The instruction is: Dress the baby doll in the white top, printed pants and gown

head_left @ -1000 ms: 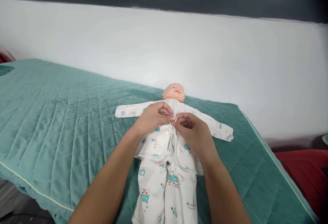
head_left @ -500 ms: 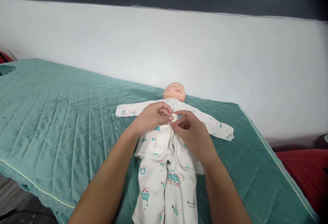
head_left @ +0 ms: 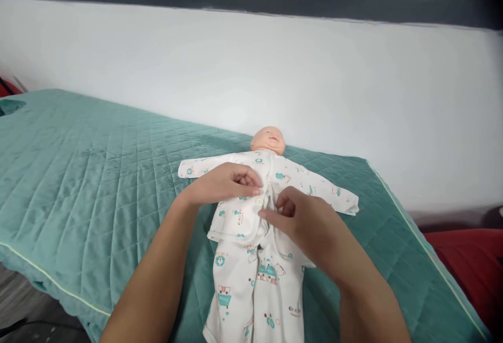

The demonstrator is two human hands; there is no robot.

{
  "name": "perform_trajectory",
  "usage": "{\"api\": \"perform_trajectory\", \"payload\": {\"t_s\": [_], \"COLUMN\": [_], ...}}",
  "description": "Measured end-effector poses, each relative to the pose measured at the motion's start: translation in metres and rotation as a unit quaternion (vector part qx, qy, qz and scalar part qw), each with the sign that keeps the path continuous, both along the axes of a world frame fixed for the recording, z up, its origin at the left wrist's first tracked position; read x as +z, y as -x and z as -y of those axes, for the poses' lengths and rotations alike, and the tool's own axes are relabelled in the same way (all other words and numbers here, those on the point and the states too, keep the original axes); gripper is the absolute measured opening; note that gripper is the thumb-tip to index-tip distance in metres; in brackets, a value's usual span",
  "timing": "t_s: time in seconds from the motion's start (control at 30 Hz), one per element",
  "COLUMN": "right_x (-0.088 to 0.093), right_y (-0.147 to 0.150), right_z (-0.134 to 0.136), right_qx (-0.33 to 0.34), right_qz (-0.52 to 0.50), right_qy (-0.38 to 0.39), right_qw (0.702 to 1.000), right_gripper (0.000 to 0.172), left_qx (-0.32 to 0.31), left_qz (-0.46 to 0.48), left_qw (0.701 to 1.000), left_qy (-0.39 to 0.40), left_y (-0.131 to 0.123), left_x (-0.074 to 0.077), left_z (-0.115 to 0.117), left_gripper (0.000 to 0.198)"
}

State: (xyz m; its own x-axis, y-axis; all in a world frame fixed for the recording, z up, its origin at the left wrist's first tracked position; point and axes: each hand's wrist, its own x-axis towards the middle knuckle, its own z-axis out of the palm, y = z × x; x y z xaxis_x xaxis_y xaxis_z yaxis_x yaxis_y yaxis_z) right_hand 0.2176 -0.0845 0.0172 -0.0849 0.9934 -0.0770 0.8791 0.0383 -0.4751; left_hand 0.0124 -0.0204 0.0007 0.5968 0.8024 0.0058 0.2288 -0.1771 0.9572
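Note:
A baby doll lies on its back, wearing a white printed jacket and matching trousers. Its sleeves are spread to both sides. The jacket front is closed at the chest and parts lower down, where a small button shows. My left hand is over the left front panel, its fingers bent and thumb tip near the front edge above the button. My right hand hovers beside the opening, thumb and index finger apart, with nothing visible between them.
A green quilted cover spreads under the doll, its piped edge at the front left and right. Behind it stands a white wall with a dark band above. Something red is at the right, and a dark cable lies at the lower left.
Both hands have moved down from the chest button, uncovering the upper jacket. My right hand has let go of the jacket edge and opened, shifting to the right.

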Motion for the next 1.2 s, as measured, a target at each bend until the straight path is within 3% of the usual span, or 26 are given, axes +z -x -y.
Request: {"api": "perform_trajectory", "payload": {"t_s": [0.1, 0.23, 0.33, 0.43, 0.6, 0.7, 1.2], "right_x": [0.002, 0.002, 0.001, -0.003, -0.017, -0.023, -0.02], "right_y": [0.008, 0.004, -0.008, -0.019, -0.023, -0.022, -0.013], "right_z": [0.007, 0.002, -0.005, -0.012, -0.021, -0.023, -0.023], "right_qx": [0.01, 0.052, 0.07, 0.083, 0.102, 0.092, 0.071], "right_qz": [0.098, 0.068, -0.03, -0.168, -0.426, -0.481, -0.427], "right_qy": [0.003, -0.004, 0.04, 0.095, 0.117, 0.116, 0.142], "right_qw": [0.995, 0.996, 0.996, 0.978, 0.891, 0.864, 0.89], "right_gripper": [0.031, 0.036, 0.039, 0.041, 0.038, 0.035, 0.044], "left_qx": [-0.031, -0.041, -0.034, -0.05, -0.077, -0.053, -0.082], "left_qz": [-0.064, -0.099, -0.096, -0.041, 0.101, 0.129, 0.125], "left_qw": [0.997, 0.991, 0.992, 0.997, 0.991, 0.988, 0.983], "left_qy": [-0.022, -0.079, -0.069, -0.035, 0.041, 0.064, 0.103], "left_y": [0.0, -0.003, -0.003, -0.003, -0.013, -0.019, -0.01], "left_x": [0.002, 0.002, 0.003, 0.003, 0.003, 0.001, -0.012], "left_z": [0.002, 0.003, 0.003, 0.005, 0.01, 0.011, 0.0], "left_gripper": [0.024, 0.015, 0.014, 0.015, 0.022, 0.023, 0.014]}}
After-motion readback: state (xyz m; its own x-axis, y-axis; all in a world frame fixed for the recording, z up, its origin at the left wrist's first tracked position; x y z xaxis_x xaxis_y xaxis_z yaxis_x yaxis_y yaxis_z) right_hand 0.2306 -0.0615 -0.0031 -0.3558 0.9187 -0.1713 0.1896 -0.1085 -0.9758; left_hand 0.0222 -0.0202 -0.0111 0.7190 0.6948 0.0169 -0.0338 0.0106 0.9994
